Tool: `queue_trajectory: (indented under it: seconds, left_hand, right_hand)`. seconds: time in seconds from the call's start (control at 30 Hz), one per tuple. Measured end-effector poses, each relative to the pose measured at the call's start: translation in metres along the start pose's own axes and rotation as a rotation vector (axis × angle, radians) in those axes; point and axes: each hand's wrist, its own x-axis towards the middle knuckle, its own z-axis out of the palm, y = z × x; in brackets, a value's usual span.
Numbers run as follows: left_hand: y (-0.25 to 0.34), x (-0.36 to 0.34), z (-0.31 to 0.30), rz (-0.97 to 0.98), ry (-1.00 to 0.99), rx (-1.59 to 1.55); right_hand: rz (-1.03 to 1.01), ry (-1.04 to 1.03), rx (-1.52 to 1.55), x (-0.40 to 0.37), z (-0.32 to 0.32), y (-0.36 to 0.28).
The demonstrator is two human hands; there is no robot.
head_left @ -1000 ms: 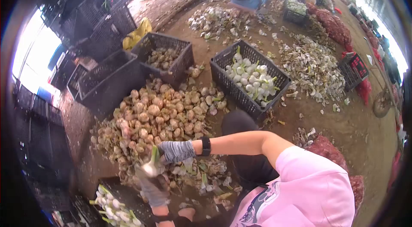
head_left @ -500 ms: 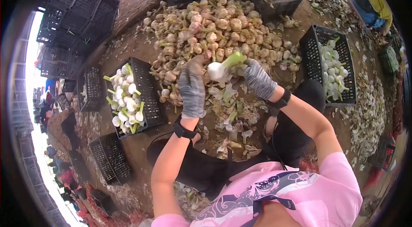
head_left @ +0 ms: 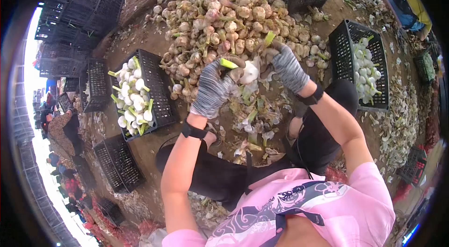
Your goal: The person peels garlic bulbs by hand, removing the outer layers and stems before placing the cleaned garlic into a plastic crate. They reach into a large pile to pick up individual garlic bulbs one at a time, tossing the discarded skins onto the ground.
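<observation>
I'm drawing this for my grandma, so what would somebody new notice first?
Probably the big heap of brownish bulbs at the top middle. Just below it, the gloved left hand holds a clean white bulb. The bright pink shirt at the bottom stands out too.

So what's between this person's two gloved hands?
In the head view, a white garlic bulb sits between the left hand and the right hand.
</observation>
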Motion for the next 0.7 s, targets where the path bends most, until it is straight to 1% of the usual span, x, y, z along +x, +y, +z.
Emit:
queue_trajectory:
  seconds: [0.03, 0.07, 0.1, 0.13, 0.17, 0.2, 0.23, 0.27, 0.3, 0.33, 0.37, 0.43, 0.47, 0.5, 0.57, 0.6, 0.63, 0.67, 0.7]
  left_hand:
    - [0.002, 0.0, -0.004, 0.043, -0.071, -0.033]
    - [0.007, -0.002, -0.01, -0.081, -0.121, -0.075]
    - [0.005, -0.001, -0.01, -0.082, -0.12, -0.076]
    - [0.002, 0.0, -0.011, -0.04, -0.141, -0.261]
    - [0.001, 0.001, -0.013, 0.002, -0.162, -0.443]
    - [0.007, -0.003, -0.011, -0.136, -0.102, -0.659]
    - [0.002, -0.002, -0.011, -0.129, -0.098, -0.656]
    - [-0.009, 0.001, -0.012, -0.188, -0.004, -0.786]
    - [-0.015, 0.003, -0.014, -0.246, 0.091, -0.917]
    - [-0.016, 0.002, -0.018, -0.303, 0.109, -0.88]
    - [-0.023, 0.002, -0.023, -0.297, 0.117, -0.881]
    - [-0.049, 0.004, -0.03, -0.357, 0.244, -0.945]
    - [-0.059, 0.007, -0.031, -0.458, 0.31, -1.006]
    - [-0.055, 0.006, -0.029, -0.457, 0.313, -1.009]
    - [-0.046, 0.004, -0.026, -0.528, 0.331, -1.111]
    - [-0.046, 0.003, -0.025, -0.528, 0.33, -1.11]
    - [-0.047, 0.002, -0.024, -0.502, 0.33, -1.024]
    - [-0.048, 0.0, -0.024, -0.482, 0.329, -0.936]
    - [-0.042, -0.002, -0.021, -0.49, 0.33, -0.934]
  right_hand:
    - [0.005, 0.003, -0.001, -0.002, 0.0, -0.001]
    - [0.149, 0.021, 0.137, -0.002, 0.004, -0.013]
    - [0.292, 0.038, 0.274, -0.002, 0.008, -0.019]
    - [0.318, 0.021, 0.167, 0.002, 0.01, -0.014]
    - [0.317, 0.019, 0.168, 0.0, 0.012, -0.007]
    - [0.172, -0.12, -0.026, -0.005, 0.015, 0.004]
    - [0.022, -0.257, -0.222, -0.009, 0.02, 0.018]
    - [-0.117, -0.354, 0.035, -0.009, 0.03, 0.05]
    - [0.158, -0.525, 0.057, -0.029, 0.025, -0.002]
    - [0.121, -0.657, -0.04, -0.033, 0.017, -0.026]
    - [0.085, -0.789, -0.138, -0.035, 0.008, -0.039]
    - [0.026, -0.566, 0.402, -0.039, -0.013, -0.051]
    - [0.017, -0.584, 0.421, -0.028, -0.026, -0.059]
    - [0.007, -0.494, 0.603, -0.027, -0.024, -0.061]
    - [-0.326, -0.602, -0.198, -0.007, -0.03, -0.03]
    - [-0.32, -0.5, -0.672, -0.007, -0.025, -0.008]
    - [-0.3, -0.375, -1.139, -0.009, -0.018, 0.006]
    - [-0.256, -0.283, -1.137, -0.014, -0.004, -0.009]
    - [-0.249, -0.284, -1.132, -0.015, 0.003, -0.011]
